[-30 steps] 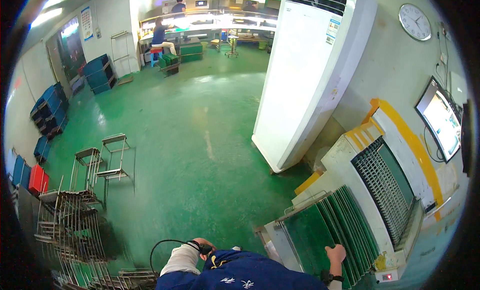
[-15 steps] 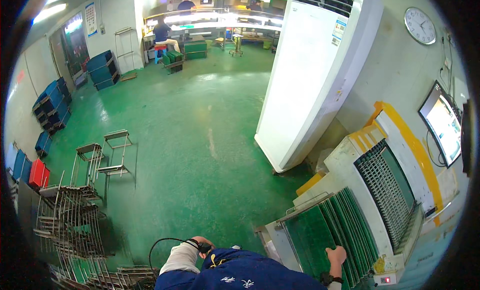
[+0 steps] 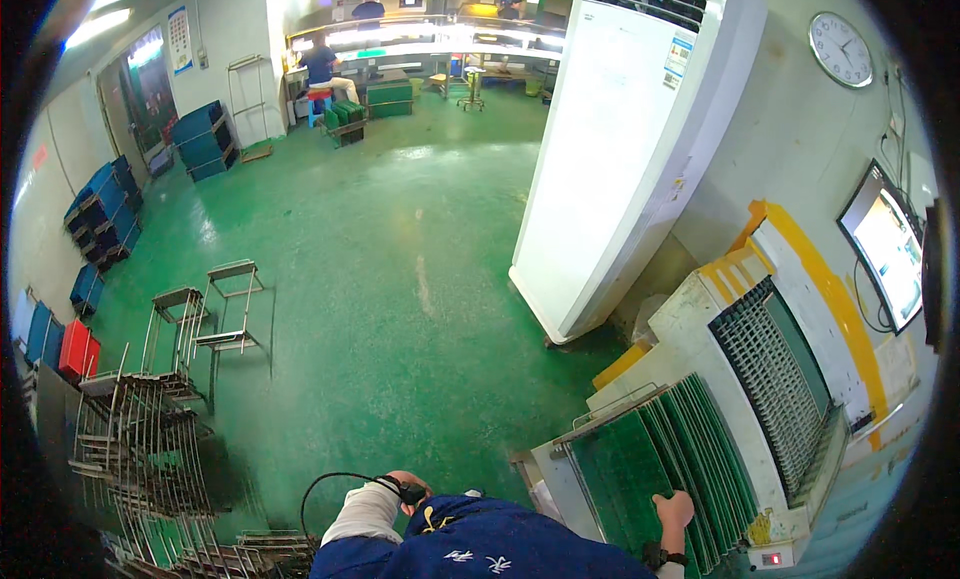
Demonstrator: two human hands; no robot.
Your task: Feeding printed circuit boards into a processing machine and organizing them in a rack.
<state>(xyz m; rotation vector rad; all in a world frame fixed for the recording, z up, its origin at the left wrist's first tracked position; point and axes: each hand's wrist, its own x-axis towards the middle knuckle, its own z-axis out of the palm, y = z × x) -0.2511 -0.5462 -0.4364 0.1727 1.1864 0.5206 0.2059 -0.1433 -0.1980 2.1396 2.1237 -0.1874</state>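
A row of thin green boards [image 3: 618,476] stands upright and close together in a rack at the lower right. At the upper edge of the front boards, my right hand [image 3: 675,512] is closed, with thumb and fingers pinched on a green board; the fingertips are partly hidden. A dark band circles that wrist. My left hand [image 3: 408,482] is beside my body at the lower middle, with a black device and cable at its wrist. Its fingers are mostly hidden behind my blue clothing, so I cannot see whether they hold anything.
Beside the boards stands a pale machine [image 3: 690,324] with a slatted conveyor opening [image 3: 765,379]. A tall white air conditioner [image 3: 605,169] rises ahead of it. Metal racks [image 3: 150,449] crowd the lower left. Blue bins [image 3: 105,209] line the left wall; people sit at far benches.
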